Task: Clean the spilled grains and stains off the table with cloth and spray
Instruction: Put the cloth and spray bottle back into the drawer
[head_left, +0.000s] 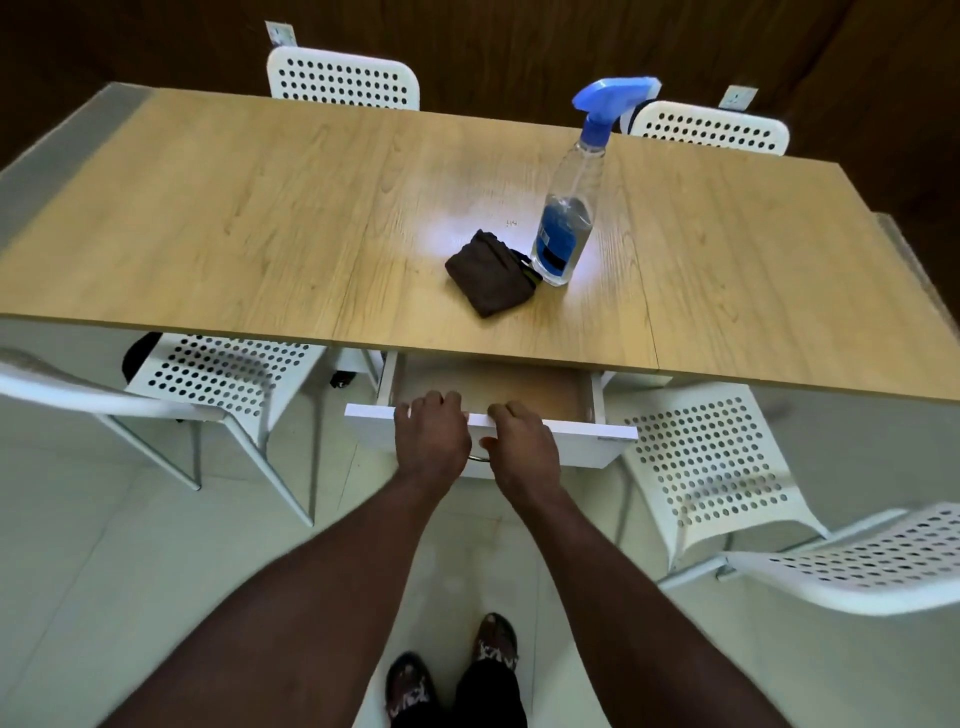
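On the wooden worktop (260, 218), near its middle, the spray bottle (563, 228) stands upright, light and best gripped at its neck, touching the folded dark cloth (488, 275), soft and easily pinched. Below, left hand (431, 436) and right hand (519, 447) curl over the open drawer (597, 441) front's edge.

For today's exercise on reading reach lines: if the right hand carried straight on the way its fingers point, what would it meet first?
The right hand is curled over the white front panel of the open drawer, fingers pointing inward. Going on, it would probably enter the drawer's visibly bare cavity and pass under the table; depth is unclear.
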